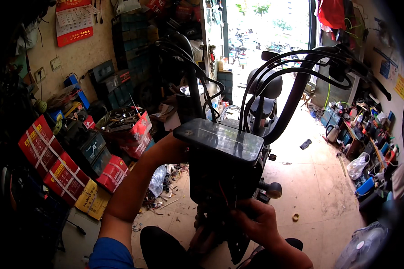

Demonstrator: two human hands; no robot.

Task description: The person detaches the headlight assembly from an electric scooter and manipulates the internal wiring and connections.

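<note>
In front of me stands an electric scooter seen from its front, with black handlebars (296, 98) and looping black cables (260, 71). A flat, glossy dark panel (224, 139) tops its dark front housing (211, 179). My left arm reaches to the panel's left side; my left hand (179, 148) goes behind it, fingers hidden. Low at the front, my right hand (258, 219) is closed, thumb and fingers pinched at a thin wire (235, 202) by the shadowed opening. A round lamp (274, 190) sticks out to the right. Deep shadow hides the parts between my hands.
Red boxes (67, 177) and a yellow box (92, 199) stand at left, near a red bin of tools (125, 125). Loose scraps and a plastic bag (157, 181) lie on the floor. Cluttered shelves (363, 148) and a fan (363, 246) line the right; a bright doorway (269, 31) lies ahead.
</note>
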